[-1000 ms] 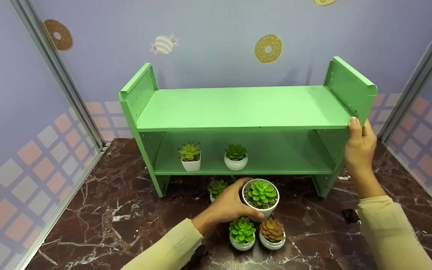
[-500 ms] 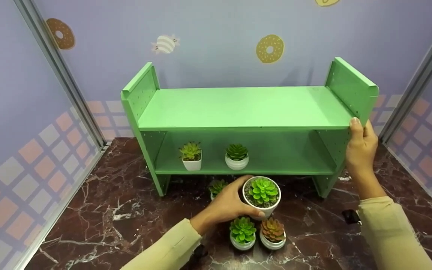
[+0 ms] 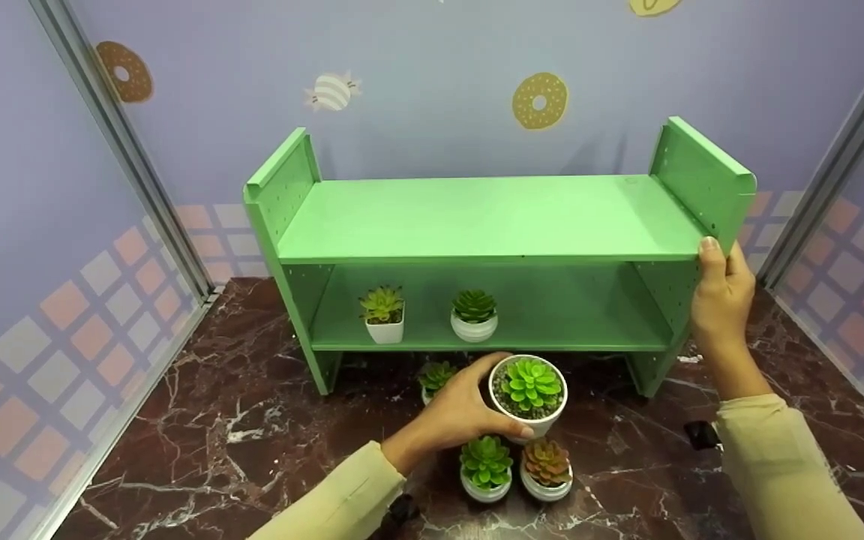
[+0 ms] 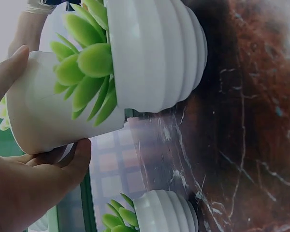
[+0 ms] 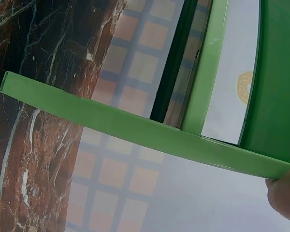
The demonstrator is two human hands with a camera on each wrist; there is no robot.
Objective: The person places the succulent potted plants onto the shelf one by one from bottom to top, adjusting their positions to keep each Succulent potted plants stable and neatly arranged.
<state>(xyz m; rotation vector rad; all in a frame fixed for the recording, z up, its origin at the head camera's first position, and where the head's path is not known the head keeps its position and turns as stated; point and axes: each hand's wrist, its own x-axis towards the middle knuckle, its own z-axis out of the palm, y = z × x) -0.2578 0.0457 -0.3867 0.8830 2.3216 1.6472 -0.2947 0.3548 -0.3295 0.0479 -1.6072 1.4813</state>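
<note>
My left hand [image 3: 462, 409] holds a white pot with a bright green succulent [image 3: 531, 386], thumb and fingers curled round its sides. In the left wrist view this smooth pot [image 4: 38, 106] is partly hidden behind a ribbed white pot [image 4: 157, 58]. My right hand [image 3: 722, 300] grips the right side panel of a green two-tier shelf [image 3: 477, 217], with the thumb on its front edge just below the upper board. On the lower board stand a succulent in a square pot [image 3: 384, 322] and a dark green one in a round pot [image 3: 473, 322].
In front of the held pot, a green succulent [image 3: 486, 472] and a reddish one [image 3: 547, 472] stand on the dark marbled table [image 3: 214, 450]. Behind my left hand another small succulent [image 3: 438, 376] is partly hidden. Patterned walls [image 3: 432, 75] enclose the table at back and sides.
The held pot and my left hand have shifted very slightly to the right. My right hand keeps its grip on the shelf, and the other plants have stayed in place.
</note>
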